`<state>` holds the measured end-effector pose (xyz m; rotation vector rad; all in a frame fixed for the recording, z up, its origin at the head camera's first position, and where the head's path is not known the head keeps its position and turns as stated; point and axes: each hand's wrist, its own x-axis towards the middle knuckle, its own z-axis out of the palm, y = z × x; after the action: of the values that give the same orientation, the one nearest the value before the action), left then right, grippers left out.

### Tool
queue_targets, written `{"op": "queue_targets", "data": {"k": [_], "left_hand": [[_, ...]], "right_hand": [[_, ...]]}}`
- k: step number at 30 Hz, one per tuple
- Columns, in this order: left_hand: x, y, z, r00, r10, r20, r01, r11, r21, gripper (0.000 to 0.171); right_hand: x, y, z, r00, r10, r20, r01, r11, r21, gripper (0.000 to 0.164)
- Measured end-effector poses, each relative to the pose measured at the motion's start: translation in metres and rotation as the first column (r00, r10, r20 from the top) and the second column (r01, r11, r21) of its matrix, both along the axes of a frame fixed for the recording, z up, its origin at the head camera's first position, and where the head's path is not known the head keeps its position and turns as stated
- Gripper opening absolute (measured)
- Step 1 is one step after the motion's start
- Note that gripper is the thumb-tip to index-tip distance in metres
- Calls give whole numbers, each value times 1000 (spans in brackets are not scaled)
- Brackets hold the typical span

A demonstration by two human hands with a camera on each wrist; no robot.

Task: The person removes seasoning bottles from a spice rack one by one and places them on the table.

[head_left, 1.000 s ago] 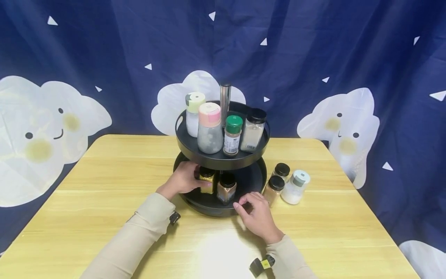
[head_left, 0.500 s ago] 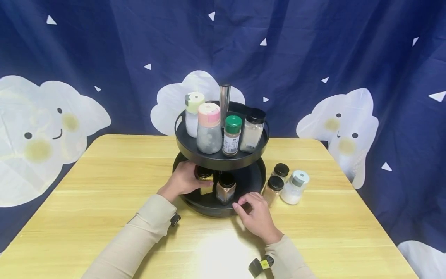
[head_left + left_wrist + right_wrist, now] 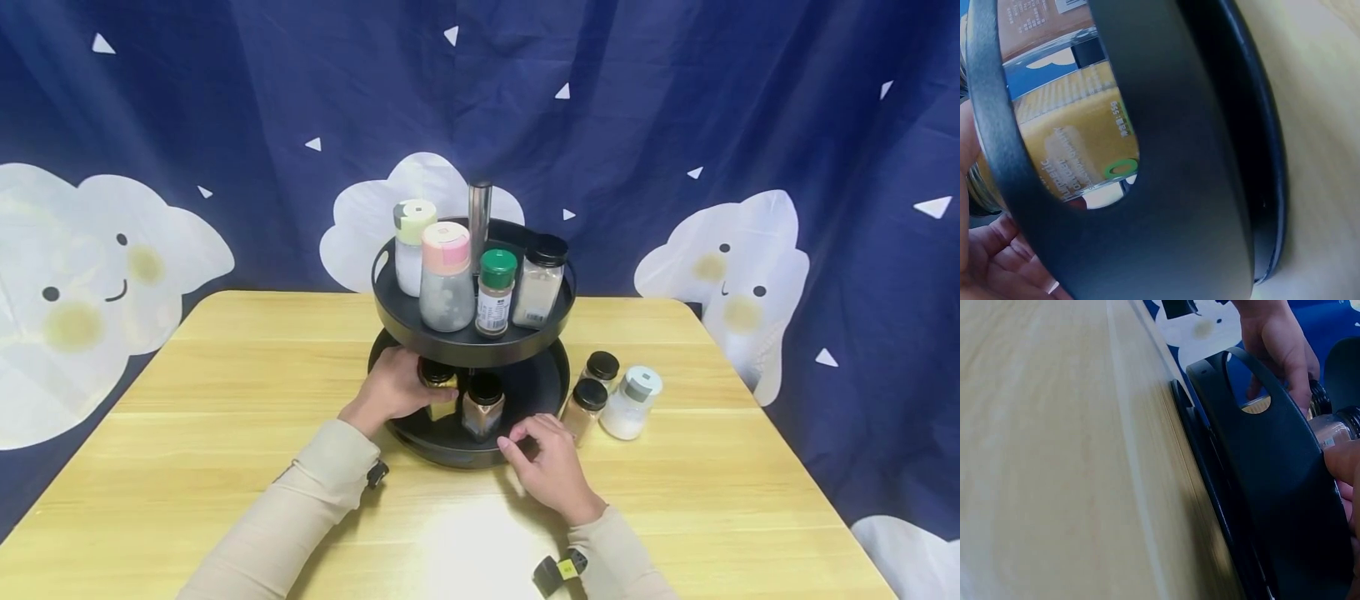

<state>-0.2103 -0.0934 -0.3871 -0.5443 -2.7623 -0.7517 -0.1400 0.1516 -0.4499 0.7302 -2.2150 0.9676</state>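
Observation:
In the head view my left hand (image 3: 393,385) reaches under the upper tier and grips a black-lidded turmeric jar (image 3: 443,408) on the lower tray (image 3: 459,457) of a two-tier spice rack. In the left wrist view the jar's yellow label shows through the tray's handle slot. Just right of it stands another black-lidded jar (image 3: 482,417), brown inside. My right hand (image 3: 551,467) is at the lower tray's front right rim, thumb and index finger pinching the edge. In the right wrist view its thumb (image 3: 1342,461) overlaps the rim, fingers partly hidden behind.
The upper tier (image 3: 468,348) carries a pink-capped shaker (image 3: 447,287), a yellow-capped shaker (image 3: 410,254), a green-capped bottle (image 3: 495,304) and a black-lidded jar (image 3: 538,292). Right of the rack, two black-lidded jars (image 3: 581,417) and a white shaker (image 3: 626,412) stand on the wooden table (image 3: 720,483).
The turmeric jar has turned and tilted slightly in my left hand's grip compared with a second ago. My right hand has stayed at the rim. The head view has shifted slightly.

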Motion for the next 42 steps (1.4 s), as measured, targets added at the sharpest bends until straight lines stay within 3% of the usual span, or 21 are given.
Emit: {"op": "queue_targets", "data": {"k": [27,42], "left_hand": [[0,-5,1,999,12,-36,-11,1000,29,64],[-2,-14,4,989,20,-145,-13,999,51,48]], "right_hand": [[-1,0,0,1000,-8,-17,8,1000,10,18],[-1,0,0,1000,-7,-19,7,1000,17,17]]}}
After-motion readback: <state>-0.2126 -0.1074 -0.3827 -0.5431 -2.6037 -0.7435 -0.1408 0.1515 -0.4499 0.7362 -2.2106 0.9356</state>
